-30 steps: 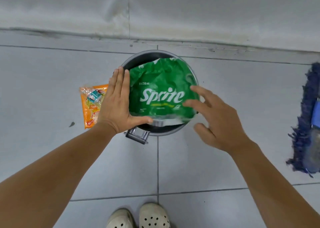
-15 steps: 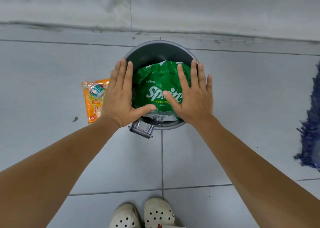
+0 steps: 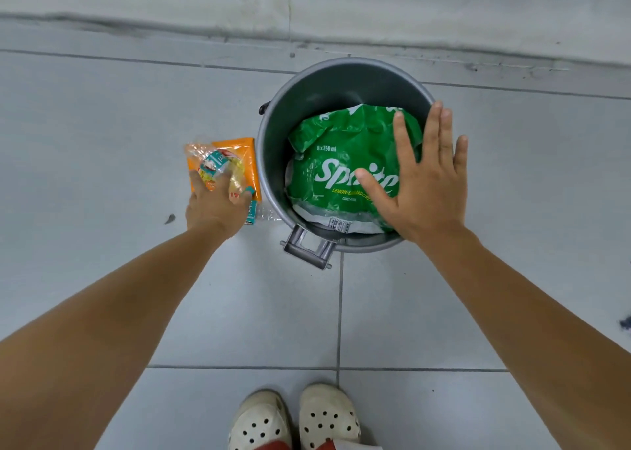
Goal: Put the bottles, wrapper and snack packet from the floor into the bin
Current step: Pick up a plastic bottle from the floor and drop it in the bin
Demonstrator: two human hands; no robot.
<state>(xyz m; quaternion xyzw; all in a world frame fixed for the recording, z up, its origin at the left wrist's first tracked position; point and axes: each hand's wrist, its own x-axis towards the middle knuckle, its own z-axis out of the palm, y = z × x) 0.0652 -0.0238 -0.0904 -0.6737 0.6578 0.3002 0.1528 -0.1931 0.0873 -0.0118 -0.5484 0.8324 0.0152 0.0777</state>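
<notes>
A grey round bin (image 3: 269,118) stands on the tiled floor by the wall. Inside it lies a crumpled green Sprite wrapper (image 3: 341,135). My right hand (image 3: 426,183) lies flat on the wrapper's right side with its fingers spread. Left of the bin, an orange snack packet (image 3: 247,152) lies on the floor with a crushed clear bottle (image 3: 213,161) with a teal label on top of it. My left hand (image 3: 215,207) is down on the bottle and packet, fingers apart and touching them. It hides the bottle's middle.
A metal pedal (image 3: 307,248) sticks out from the bin's near side. My feet in white clogs (image 3: 293,419) stand just behind it. A scrap of blue mop (image 3: 626,323) shows at the right edge. The wall base runs along the top.
My left hand left the bin's rim and dropped left onto the bottle and packet. The wrapper has sunk deeper into the bin under my right hand, which has slid to its right side.
</notes>
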